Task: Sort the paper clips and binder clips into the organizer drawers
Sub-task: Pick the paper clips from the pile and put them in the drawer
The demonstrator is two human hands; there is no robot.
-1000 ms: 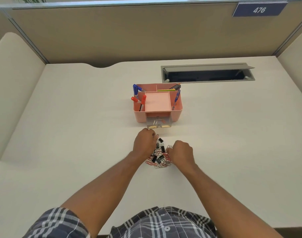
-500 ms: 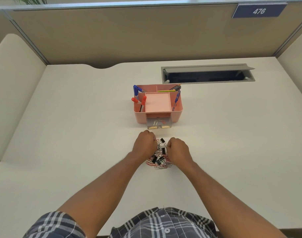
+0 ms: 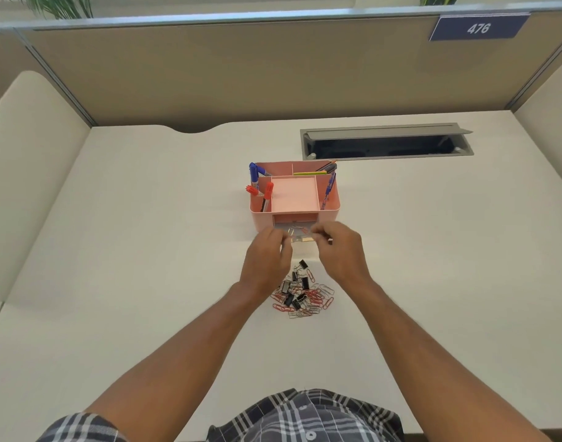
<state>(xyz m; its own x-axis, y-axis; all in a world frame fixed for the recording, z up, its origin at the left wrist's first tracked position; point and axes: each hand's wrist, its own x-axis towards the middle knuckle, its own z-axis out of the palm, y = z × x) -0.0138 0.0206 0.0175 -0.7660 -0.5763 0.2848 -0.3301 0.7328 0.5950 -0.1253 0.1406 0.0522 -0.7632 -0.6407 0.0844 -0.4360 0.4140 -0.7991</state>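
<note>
Paper clips [image 3: 302,296] piled on desk | left hand [image 3: 267,261], right hand [image 3: 340,250] grip: each pinching clips over drawer [image 3: 294,229]

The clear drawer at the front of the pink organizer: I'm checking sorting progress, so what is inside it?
A few paper clips lie in the clear drawer. Both hands' fingers cover its front, so the rest is hidden.

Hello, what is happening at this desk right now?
A person is sorting clips. Both the left hand and the right hand are raised over the clear open drawer of the pink plastic desk organizer, apparently pinching small paper clips. A mixed pile of red and silver paper clips and black binder clips lies unsorted on the white desk.
</note>
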